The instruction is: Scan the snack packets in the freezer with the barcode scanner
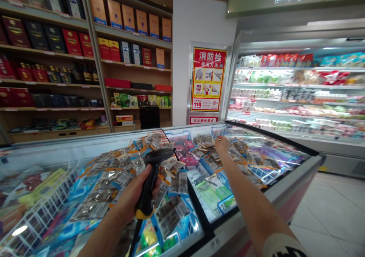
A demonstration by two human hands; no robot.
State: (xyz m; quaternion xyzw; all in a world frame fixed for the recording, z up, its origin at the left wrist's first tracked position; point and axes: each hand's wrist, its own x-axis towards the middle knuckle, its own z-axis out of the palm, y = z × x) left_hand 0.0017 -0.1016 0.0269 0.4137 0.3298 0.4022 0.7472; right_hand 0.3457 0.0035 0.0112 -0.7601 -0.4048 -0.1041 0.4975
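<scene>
My left hand (145, 186) is wrapped round the handle of a black barcode scanner (158, 156) with a yellow-tipped grip and a cable running down. Below and around it, many small clear packets of brown food (105, 186) lie heaped over the chest freezer's glass top. Further off, my right hand (222, 145) stretches over another heap of packets (245, 154). Its fingers look curled together. What they hold, if anything, is too small and blurred to make out.
The chest freezer (302, 169) holds bagged goods and a white wire basket (37, 215). Behind it stand wooden shelves (129, 32) of boxed bottles, a red fire-hydrant sign (210, 78) and a lit refrigerated display (296, 97). Tiled floor (327, 207) lies at the right.
</scene>
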